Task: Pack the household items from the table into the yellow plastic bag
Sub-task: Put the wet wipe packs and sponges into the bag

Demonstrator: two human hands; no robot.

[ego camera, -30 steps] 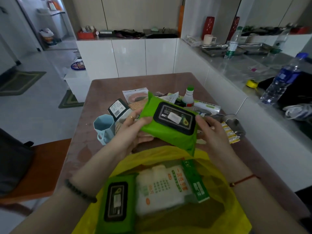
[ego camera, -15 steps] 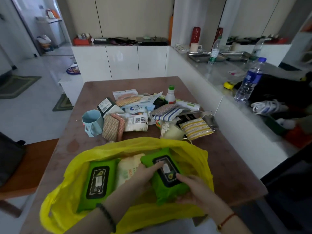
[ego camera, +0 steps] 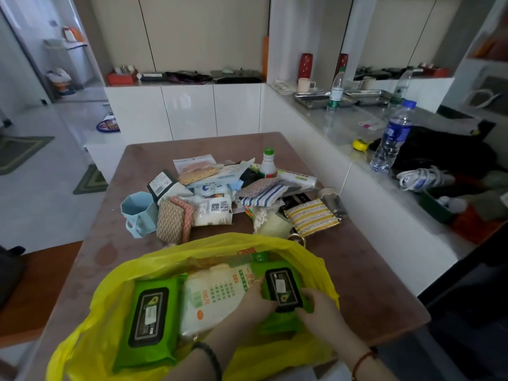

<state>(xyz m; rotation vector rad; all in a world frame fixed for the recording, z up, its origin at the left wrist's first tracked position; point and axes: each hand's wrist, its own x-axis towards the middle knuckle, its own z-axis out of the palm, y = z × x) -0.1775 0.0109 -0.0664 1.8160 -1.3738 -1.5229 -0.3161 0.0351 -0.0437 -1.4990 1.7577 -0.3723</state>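
Head view: a green wet-wipes pack (ego camera: 283, 288) is held inside the yellow plastic bag (ego camera: 220, 241), at its right side, gripped at its edges by the left hand (ego camera: 255, 301) and the right hand (ego camera: 321, 309). Placing appears under way. Release is called for next, then a reach to the pile (ego camera: 211, 200) on the table (ego camera: 362, 284).

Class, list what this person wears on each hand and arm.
The left hand has a thin ring on one finger and a dark beaded bracelet at the wrist. The right hand has a red cord bracelet at its wrist. No sleeves show.
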